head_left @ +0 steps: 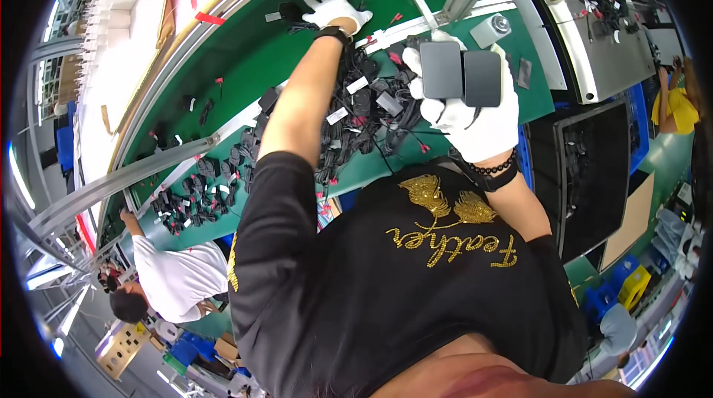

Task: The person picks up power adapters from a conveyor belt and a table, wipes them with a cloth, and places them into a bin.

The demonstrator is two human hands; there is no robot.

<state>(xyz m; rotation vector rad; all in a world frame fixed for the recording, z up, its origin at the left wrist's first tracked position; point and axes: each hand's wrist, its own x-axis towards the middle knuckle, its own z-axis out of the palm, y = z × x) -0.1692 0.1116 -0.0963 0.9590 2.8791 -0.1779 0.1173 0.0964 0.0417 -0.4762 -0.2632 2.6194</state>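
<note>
Numerous black cabled parts (pixel 194 201) at left. Next rightward, noted black adapter (pixel 290 11) with white label, on green surface (pixel 245 56), then left hand (pixel 338 12) near it, white-gloved, with fingers spread, palm down. Recorded tangled black cables (pixel 371 108) heaped between hands. Found two dark rectangular blocks (pixel 442 71) side by side in white-gloved right hand (pixel 479 128), held from beneath.

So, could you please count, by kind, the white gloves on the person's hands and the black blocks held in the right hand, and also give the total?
White gloves: 2, one on the left hand and one on the right hand
Black blocks: 2, side by side in the right hand
Total: 4
</note>
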